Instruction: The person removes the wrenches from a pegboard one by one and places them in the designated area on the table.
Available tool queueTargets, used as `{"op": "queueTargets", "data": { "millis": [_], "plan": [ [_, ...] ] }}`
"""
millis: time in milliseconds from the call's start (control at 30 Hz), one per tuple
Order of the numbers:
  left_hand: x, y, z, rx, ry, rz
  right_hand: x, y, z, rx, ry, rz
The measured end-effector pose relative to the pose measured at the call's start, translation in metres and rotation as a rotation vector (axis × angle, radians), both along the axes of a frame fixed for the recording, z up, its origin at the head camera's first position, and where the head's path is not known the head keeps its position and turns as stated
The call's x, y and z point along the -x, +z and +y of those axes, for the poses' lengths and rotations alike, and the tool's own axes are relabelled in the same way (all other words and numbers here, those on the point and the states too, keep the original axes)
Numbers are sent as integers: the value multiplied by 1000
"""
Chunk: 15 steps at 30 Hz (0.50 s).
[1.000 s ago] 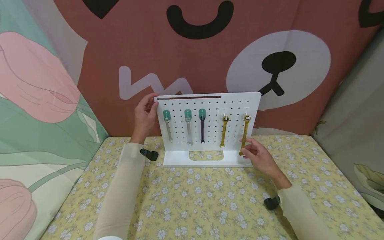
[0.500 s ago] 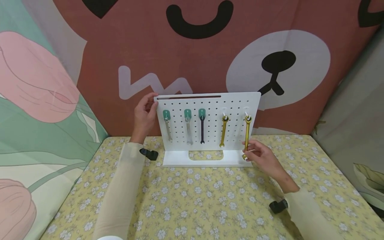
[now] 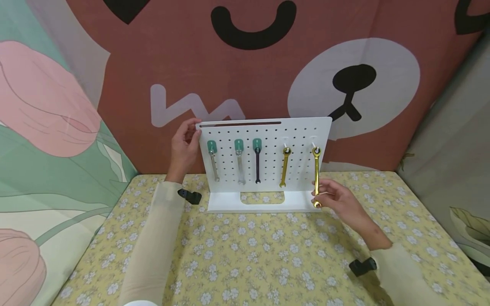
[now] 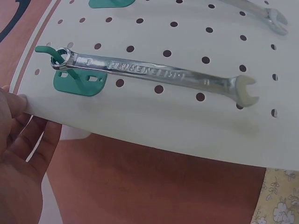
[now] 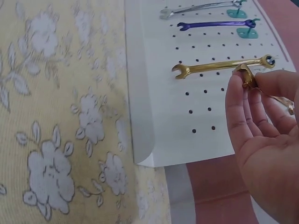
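Observation:
My left hand (image 3: 184,146) pinches the upper left corner of a white pegboard (image 3: 271,170) between thumb and fingers. My right hand (image 3: 340,204) pinches a gold combination wrench (image 3: 316,172) near its lower, open end, at the board's right side. The wrench's ring end is up at the rightmost clear hook, its lower end tilted out from the board. Another gold wrench (image 3: 285,168) hangs just left of it. Further left hang a dark purple wrench (image 3: 258,168) and two silver wrenches, the outermost silver wrench (image 4: 154,72) on a green hook (image 4: 81,84) close to my left fingers.
The pegboard's white base (image 3: 223,202) stands on a yellow floral tablecloth (image 3: 245,255). Right behind it hangs a reddish-brown printed cloth (image 3: 268,85). Other printed cloths close in the left and right sides.
The right hand has moved right and toward me, swinging the gold wrench's lower end out from the board. The left hand keeps its hold on the corner.

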<state>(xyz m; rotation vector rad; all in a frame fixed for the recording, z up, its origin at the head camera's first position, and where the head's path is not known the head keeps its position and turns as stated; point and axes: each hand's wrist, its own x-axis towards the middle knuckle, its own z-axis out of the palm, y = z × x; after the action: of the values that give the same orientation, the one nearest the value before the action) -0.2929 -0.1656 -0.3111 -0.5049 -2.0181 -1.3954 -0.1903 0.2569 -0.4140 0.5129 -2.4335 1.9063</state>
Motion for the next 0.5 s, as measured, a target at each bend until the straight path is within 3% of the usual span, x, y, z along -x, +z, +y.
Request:
{"op": "queueTargets", "data": {
  "millis": [267, 500],
  "plan": [
    [-2, 1, 1, -4, -6, -3, -10, 13, 0, 18, -17, -60],
    [1, -1, 0, 10, 5, 0, -15, 24, -1, 55, 14, -47]
  ]
}}
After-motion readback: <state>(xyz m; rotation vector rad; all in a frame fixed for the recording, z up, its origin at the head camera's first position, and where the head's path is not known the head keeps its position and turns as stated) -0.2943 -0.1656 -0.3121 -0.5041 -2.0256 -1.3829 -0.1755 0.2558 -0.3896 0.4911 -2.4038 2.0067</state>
